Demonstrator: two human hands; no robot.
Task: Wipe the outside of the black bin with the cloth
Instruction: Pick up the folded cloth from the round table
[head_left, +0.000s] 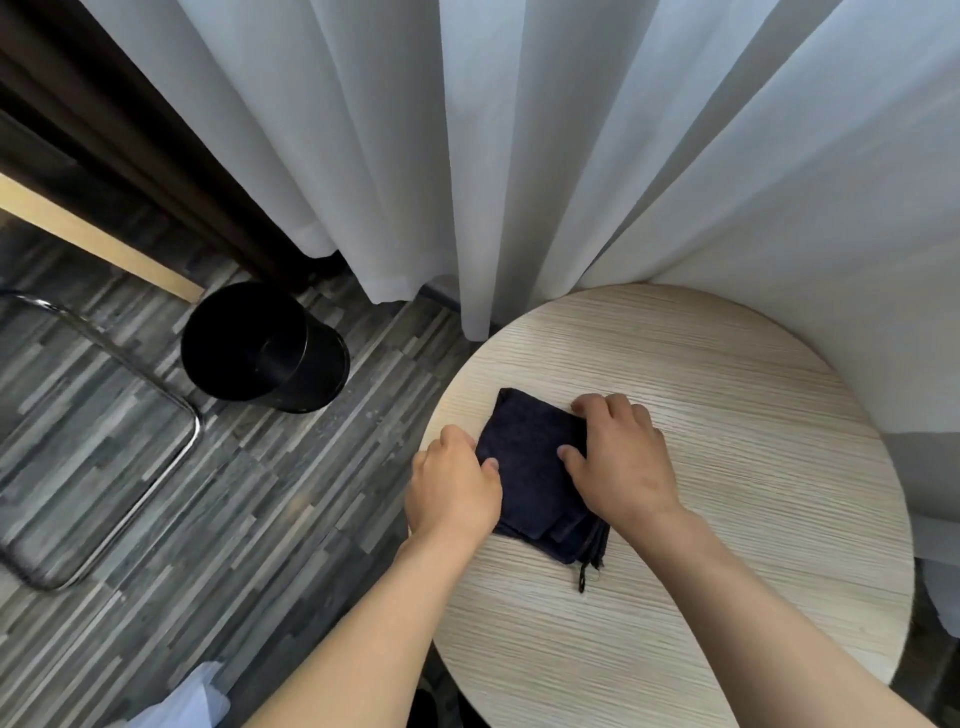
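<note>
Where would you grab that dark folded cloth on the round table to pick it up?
Probably by the left and right edges of the cloth, from above, where the left hand and right hand already rest. It lies flat and folded in layers on the table, so pinching both sides should keep the stack together.

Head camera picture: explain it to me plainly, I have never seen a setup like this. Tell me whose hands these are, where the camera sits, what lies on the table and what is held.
There is no machine here. A person wears one wide-angle camera on the head, looking forward and down, so the two bare arms reach in from the bottom edge. The left hand and right hand both rest on a folded dark cloth, which lies flat on the round pale table; nothing is lifted yet. The black bin stands on the striped floor to the left, untouched, below white curtains.
</note>
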